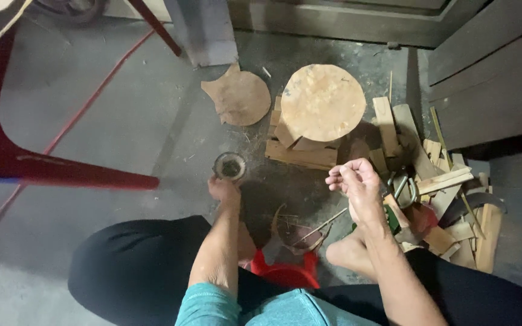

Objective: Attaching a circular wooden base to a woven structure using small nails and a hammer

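I sit low over a concrete floor, black-trousered knees spread. My left hand (223,189) reaches down and touches the near rim of a small round tin (229,166) with dark contents. My right hand (353,181) hovers higher, fingers curled and pinched together; whether something thin sits between them I cannot tell. Just beyond stands a round wooden disc (322,101) resting on stacked wood blocks (300,154). A flat cut-out wooden board (238,96) lies left of the disc.
A heap of wood scraps and slats (448,187) fills the right, with a metal clamp (403,190) among them. A red plastic chair (7,151) stands at left, a red stool (285,273) under me. Grey panels (490,78) lean at far right.
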